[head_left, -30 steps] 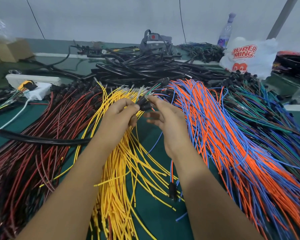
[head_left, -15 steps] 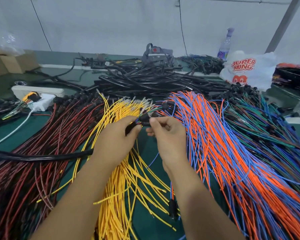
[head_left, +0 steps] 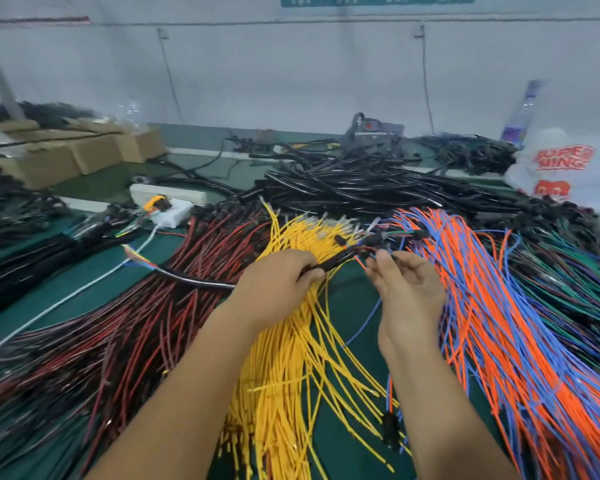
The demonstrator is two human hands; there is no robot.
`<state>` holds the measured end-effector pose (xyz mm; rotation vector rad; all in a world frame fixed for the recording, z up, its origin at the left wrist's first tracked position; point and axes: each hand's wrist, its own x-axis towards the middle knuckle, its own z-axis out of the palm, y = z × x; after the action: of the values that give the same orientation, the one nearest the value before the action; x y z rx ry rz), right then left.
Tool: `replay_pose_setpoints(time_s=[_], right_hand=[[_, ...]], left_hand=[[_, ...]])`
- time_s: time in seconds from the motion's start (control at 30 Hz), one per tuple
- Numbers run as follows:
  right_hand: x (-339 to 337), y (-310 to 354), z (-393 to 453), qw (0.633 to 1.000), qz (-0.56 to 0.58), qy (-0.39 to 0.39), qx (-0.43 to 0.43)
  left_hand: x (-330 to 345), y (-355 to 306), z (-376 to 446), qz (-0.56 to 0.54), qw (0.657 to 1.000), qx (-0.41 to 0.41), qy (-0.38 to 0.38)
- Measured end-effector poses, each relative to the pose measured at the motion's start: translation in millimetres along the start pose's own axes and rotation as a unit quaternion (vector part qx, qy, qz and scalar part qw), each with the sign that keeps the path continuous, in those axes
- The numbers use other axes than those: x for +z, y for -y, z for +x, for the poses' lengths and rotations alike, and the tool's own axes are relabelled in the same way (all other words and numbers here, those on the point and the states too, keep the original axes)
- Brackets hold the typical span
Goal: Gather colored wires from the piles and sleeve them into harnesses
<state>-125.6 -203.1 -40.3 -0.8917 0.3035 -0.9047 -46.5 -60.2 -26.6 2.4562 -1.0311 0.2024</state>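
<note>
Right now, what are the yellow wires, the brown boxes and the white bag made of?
Yellow wires: probably plastic-coated, smooth and bendy, with silvery, metal-looking tips at the far ends.
Brown boxes: look like cardboard, dull tan with folded flaps.
White bag: seems thin plastic, crinkled and slightly see-through, printed in red.

Item, as I see it from the head camera: two forearms, bare from the bottom edge of frame up to the wrists, with no sleeve or cuff showing on either. They enter at 6 to 7 o'clock and at 5 o'clock. Left hand (head_left: 278, 285): bare, ungloved; I see no ring, watch or band. Right hand (head_left: 409, 292): bare, ungloved, likewise unadorned. Fingernails are too blurred for me to describe.
</note>
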Motion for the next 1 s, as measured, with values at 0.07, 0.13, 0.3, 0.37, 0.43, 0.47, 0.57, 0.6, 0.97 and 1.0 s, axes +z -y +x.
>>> replay_pose_setpoints(time_s=[0.07,0.13,0.3,0.37,0.43,0.47,0.57,0.6,0.97,1.0], right_hand=[[2.2,-1.5,-3.6,1.000,-0.021,0.012,-0.005],[4.2,-2.4,-7.3,0.999,-0.045,0.026,-0.006],[8.6,-4.3,-19.6,0.982,-0.152,0.112,-0.005],[7.6,-4.6,-22.1,0.971,-0.191,0.146,0.005],[5.2,-5.2,-22.1,0.952,-0.242,0.184,0.010],[3.9,-5.3,-21.8,0.942,-0.265,0.207,0.010],[2.0,-10.2,-23.3,0.909,-0.310,0.278,0.016],[1.2,-12.0,-24.0,0.894,-0.328,0.305,0.026],[2.3,-18.2,-19.8,0.855,-0.381,0.350,0.038],[1.8,-18.2,-20.1,0.855,-0.381,0.349,0.039]], left_hand=[[-8.0,-1.9,-1.9,-0.018,1.000,0.005,-0.014],[-14.5,-3.9,-4.9,-0.006,1.000,0.009,-0.027],[-39.3,-1.9,-8.6,-0.056,0.990,-0.038,-0.124],[-61.6,4.5,-7.6,-0.068,0.979,-0.063,-0.180],[-91.2,17.2,-8.5,-0.044,0.966,-0.081,-0.243],[-109.6,25.4,-9.7,-0.018,0.958,-0.087,-0.273],[-167.9,57.2,-19.1,0.108,0.937,-0.100,-0.318],[-183.8,70.0,-24.1,0.151,0.930,-0.104,-0.318],[-129.9,150.1,-50.3,0.298,0.891,-0.342,-0.006],[-117.5,140.3,-39.1,0.276,0.908,-0.314,-0.012]])
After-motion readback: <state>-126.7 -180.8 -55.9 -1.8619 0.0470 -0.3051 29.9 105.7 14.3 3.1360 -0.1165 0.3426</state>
